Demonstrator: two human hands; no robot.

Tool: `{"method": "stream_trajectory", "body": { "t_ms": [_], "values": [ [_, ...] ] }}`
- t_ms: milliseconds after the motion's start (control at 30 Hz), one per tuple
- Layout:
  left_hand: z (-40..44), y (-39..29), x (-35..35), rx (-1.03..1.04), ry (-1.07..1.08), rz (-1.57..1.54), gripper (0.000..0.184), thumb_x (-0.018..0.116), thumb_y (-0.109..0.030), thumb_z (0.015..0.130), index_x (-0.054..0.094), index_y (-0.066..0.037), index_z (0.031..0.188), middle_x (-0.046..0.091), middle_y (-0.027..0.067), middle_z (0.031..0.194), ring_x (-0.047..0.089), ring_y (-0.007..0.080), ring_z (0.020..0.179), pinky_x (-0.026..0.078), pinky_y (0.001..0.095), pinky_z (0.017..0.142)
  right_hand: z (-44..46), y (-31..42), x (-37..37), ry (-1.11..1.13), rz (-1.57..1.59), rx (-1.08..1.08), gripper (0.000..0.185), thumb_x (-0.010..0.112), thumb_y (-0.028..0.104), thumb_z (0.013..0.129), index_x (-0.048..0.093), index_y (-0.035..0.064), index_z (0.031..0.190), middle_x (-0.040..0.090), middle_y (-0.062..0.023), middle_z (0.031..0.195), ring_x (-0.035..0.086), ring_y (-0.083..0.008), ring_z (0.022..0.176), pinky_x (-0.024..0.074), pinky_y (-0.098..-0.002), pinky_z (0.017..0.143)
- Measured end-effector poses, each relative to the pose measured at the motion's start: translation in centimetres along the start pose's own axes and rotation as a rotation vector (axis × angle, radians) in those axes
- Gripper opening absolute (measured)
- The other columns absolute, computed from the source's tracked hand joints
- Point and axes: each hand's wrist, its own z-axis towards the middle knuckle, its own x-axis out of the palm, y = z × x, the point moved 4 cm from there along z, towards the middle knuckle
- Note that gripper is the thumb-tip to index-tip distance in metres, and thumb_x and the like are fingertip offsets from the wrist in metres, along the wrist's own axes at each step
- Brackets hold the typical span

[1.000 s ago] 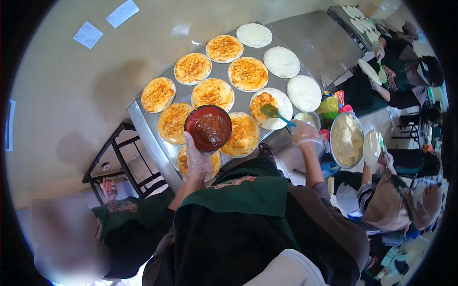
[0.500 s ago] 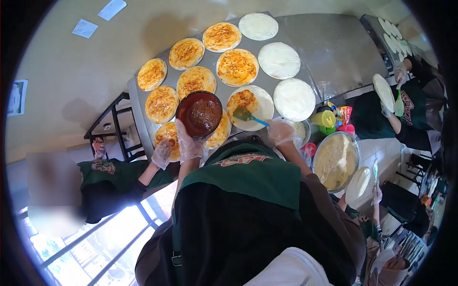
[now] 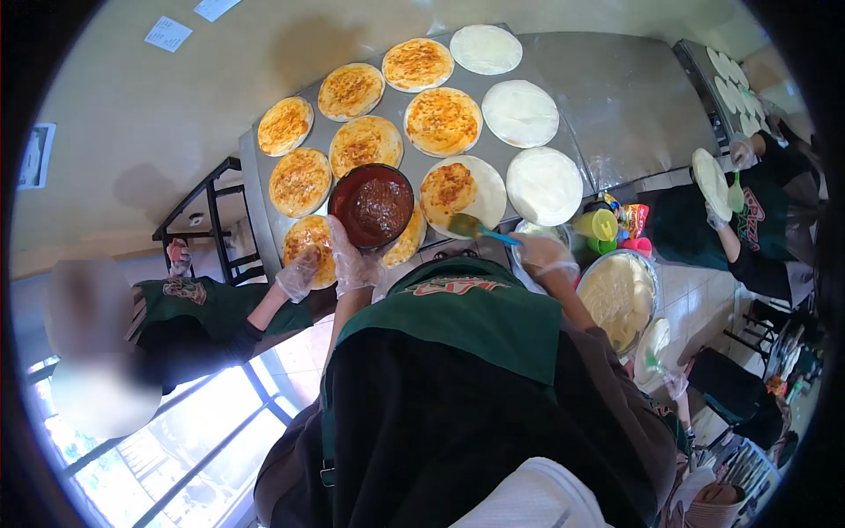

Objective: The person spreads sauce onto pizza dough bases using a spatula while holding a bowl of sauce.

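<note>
My left hand (image 3: 354,262), in a clear plastic glove, grips a dark round bowl (image 3: 373,204) of thick red-brown sauce over the table. The gloved fingers of my right hand (image 3: 544,255) are closed around the blue handle of a spatula (image 3: 466,226) with a sauce-smeared green head. That head is at the near edge of a pale dough round (image 3: 487,187), whose left part carries orange-red sauce. Just right of it lies a plain white dough round (image 3: 545,186). Part of a sauced round (image 3: 407,242) is hidden beneath the bowl.
The metal table (image 3: 616,92) bears several sauced rounds and plain ones behind. At left, a co-worker's gloved hand (image 3: 297,275) touches a sauced round. A large bowl of pale batter or dough (image 3: 620,299) and coloured cups (image 3: 598,227) stand right. Co-workers at right hold dough rounds and spatulas.
My right hand has drawn right and slightly toward me, bringing the spatula head from the sauced patch to the dough's near edge. The co-worker's hand at left has shifted over a sauced round.
</note>
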Motion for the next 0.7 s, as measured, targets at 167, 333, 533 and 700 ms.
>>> {"method": "stream_trajectory", "body": {
  "t_ms": [167,333,533,700],
  "values": [
    [-1.0,0.8,-1.8,0.004,-0.104,-0.02,0.086,0.049,-0.079,0.084,0.034,-0.024,0.149,0.046,0.0083,0.147,0.051,0.0342,0.129,0.052,0.0576,0.092,-0.4,-1.7,-3.5,-0.103,-0.062,-0.024,0.027,0.055,0.031,0.092,0.071,0.025,0.113,0.071,-0.0122,0.093,0.068,-0.0314,0.085,0.0508,-0.0486,0.076],
    [-2.1,0.8,-2.9,0.017,-0.117,-0.037,0.079,0.043,-0.075,0.09,0.034,-0.023,0.149,0.045,0.0087,0.147,0.05,0.0336,0.129,0.053,0.0569,0.091,4.0,0.0,-0.2,-0.044,-0.052,-0.145,0.026,0.057,0.028,0.092,0.071,0.0224,0.112,0.07,-0.0141,0.096,0.067,-0.0323,0.089,0.0499,-0.0474,0.079],
    [-2.2,2.1,-4.7,0.019,-0.11,-0.126,0.077,0.043,-0.073,0.091,0.033,-0.023,0.15,0.044,0.0093,0.148,0.05,0.0344,0.129,0.054,0.0576,0.092,4.3,-0.2,-4.7,0.018,-0.017,-0.085,0.027,0.056,0.028,0.093,0.071,0.0222,0.115,0.071,-0.0131,0.1,0.067,-0.0327,0.094,0.051,-0.0467,0.083],
    [-2.7,2.2,-4.1,0.015,-0.143,-0.117,0.078,0.044,-0.073,0.091,0.033,-0.023,0.15,0.042,0.0092,0.149,0.049,0.0348,0.13,0.053,0.0584,0.093,10.4,3.9,0.5,-0.186,-0.074,-0.191,0.025,0.052,0.027,0.094,0.071,0.021,0.109,0.069,-0.0152,0.088,0.068,-0.0345,0.085,0.0513,-0.0497,0.076]
  ]
}}
